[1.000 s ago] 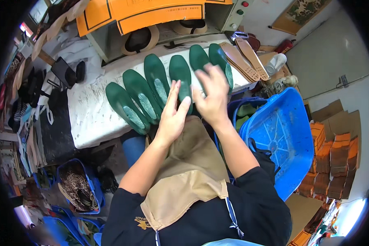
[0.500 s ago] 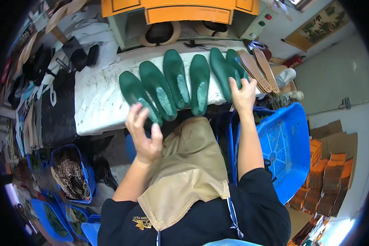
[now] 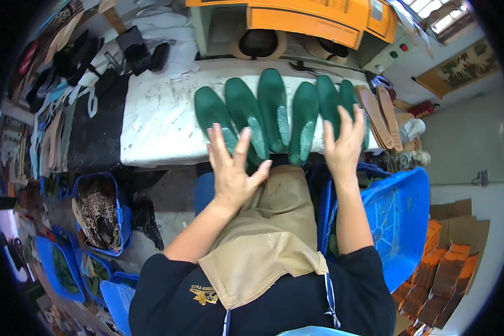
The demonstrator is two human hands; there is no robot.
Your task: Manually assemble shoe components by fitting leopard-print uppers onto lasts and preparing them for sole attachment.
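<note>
six green lasts (image 3: 271,98) stand in a row on the white desk (image 3: 162,123), centre of the frame. i judge them stiff, smooth, perhaps slippery, best held round their narrow lower ends. my left hand (image 3: 232,176) and right hand (image 3: 344,148) are spread, grasping nothing; i can't tell if they touch. a blue bin (image 3: 124,227), left, holds leopard-print cloth (image 3: 98,215); a blue tub (image 3: 414,218), right, shows its ribbed base.

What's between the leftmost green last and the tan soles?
Five more green lasts, side by side, in the head view; the right hand partly covers the two nearest the soles.
</note>
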